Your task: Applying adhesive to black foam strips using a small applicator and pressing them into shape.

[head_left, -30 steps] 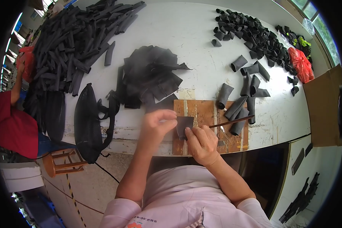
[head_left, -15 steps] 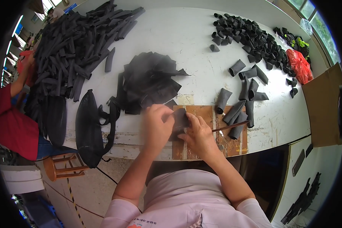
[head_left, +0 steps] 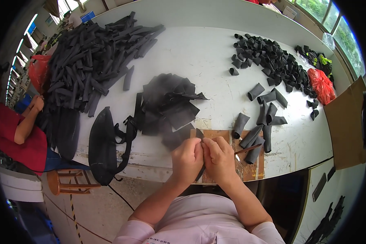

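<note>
My left hand (head_left: 187, 159) and my right hand (head_left: 218, 158) are pressed close together above the front edge of the table. Both pinch a black fabric piece (head_left: 200, 174), seen as a narrow strip between them; the fingers hide most of it. Beneath is a brown work board (head_left: 254, 173). A thin brown stick (head_left: 248, 149) juts out to the right of my right hand; I cannot tell whether that hand holds it. Several rolled black fabric tubes (head_left: 252, 136) lie on and beyond the board. Just past my left hand is a heap of flat black pieces (head_left: 171, 101).
Long dark strips (head_left: 81, 61) are piled at the far left. Small black rolled pieces (head_left: 268, 59) spread at the far right, near a red plastic bag (head_left: 321, 86). A black mesh item with straps (head_left: 101, 146) hangs over the front edge. A co-worker's red sleeve (head_left: 8, 122) is at left.
My hands have come together, and the black piece that showed broad between them now shows edge-on. My view has shifted, so the table sits lower. The co-worker's hands have come together.
</note>
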{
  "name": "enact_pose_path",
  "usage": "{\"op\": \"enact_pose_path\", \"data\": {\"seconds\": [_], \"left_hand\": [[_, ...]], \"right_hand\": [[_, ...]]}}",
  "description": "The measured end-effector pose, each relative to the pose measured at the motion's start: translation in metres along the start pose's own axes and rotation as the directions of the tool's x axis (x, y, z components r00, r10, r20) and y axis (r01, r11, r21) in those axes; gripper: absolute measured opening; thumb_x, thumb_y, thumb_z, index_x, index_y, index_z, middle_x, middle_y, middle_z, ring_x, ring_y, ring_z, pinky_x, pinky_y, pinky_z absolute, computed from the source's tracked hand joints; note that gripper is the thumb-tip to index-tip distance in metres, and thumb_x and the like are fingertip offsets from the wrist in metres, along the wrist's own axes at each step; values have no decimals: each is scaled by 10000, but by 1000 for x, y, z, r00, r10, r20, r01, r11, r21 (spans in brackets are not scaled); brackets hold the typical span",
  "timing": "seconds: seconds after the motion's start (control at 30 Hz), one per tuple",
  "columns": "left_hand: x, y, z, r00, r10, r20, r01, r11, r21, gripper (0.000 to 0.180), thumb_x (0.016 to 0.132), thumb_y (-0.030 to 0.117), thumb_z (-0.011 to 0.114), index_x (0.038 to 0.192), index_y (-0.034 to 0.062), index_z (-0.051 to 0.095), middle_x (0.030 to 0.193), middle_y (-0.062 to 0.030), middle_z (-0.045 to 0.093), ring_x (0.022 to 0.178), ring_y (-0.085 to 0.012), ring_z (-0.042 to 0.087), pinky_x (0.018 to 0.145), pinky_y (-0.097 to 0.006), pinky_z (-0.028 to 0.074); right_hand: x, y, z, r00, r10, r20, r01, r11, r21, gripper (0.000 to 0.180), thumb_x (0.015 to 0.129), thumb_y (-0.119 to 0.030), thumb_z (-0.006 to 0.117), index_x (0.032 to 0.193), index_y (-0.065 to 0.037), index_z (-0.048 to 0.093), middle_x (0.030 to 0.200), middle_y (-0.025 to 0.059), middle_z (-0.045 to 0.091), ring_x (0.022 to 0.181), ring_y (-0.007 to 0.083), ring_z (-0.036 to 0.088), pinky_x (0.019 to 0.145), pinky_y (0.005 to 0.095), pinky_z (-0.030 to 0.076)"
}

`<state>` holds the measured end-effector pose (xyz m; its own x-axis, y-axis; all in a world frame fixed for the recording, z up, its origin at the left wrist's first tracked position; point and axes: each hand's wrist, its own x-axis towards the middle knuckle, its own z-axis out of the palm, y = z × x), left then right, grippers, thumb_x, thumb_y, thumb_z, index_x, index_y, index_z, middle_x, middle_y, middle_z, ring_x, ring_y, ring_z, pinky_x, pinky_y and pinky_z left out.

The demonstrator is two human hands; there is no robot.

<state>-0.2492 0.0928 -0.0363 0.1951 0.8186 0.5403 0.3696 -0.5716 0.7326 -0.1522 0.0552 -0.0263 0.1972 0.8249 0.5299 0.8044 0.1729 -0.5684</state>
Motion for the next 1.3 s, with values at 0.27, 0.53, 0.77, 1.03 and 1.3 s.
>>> {"op": "enact_pose_path", "data": {"seconds": [0.27,0.53,0.77,1.03,1.3], "left_hand": [[13,-2,-35,636,-508,581,692,43,-721,187,698,-48,594,867,3,532,701,-38,559,466,-15,404,384,-157,259],[-8,7,-25,821,-487,298,570,658,-492,220,673,-87,506,882,-22,517,683,-28,526,449,-26,405,385,-174,271],[-15,14,-33,745,-481,462,661,437,-610,241,717,-99,489,947,-33,521,758,-55,579,481,-15,419,392,-161,291],[-12,60,-58,538,93,838,843,-80,-532,407,704,-51,547,1099,-77,452,712,-61,535,516,-38,427,421,-159,301],[-16,85,-18,863,-331,381,503,506,-700,125,794,-20,557,914,-52,549,815,-63,559,554,-60,513,506,-182,448]], "right_hand": [[-2,5,-1,970,222,95,-241,903,357,37,724,22,580,749,0,565,668,39,519,540,145,507,484,255,403],[-18,-6,-12,592,287,754,-684,-317,657,131,797,-130,608,700,-62,552,645,-23,486,517,61,387,461,185,295],[-37,7,-22,626,355,694,-710,-109,696,138,826,-162,582,727,-76,538,658,-26,481,591,68,439,532,187,356],[-40,-13,-57,925,100,366,-373,72,925,97,822,-101,572,773,-17,578,908,37,490,794,113,456,721,244,375],[-20,-20,-89,993,113,-33,-86,889,450,55,763,-10,580,763,-10,525,748,91,541,662,229,520,589,277,427]]}}
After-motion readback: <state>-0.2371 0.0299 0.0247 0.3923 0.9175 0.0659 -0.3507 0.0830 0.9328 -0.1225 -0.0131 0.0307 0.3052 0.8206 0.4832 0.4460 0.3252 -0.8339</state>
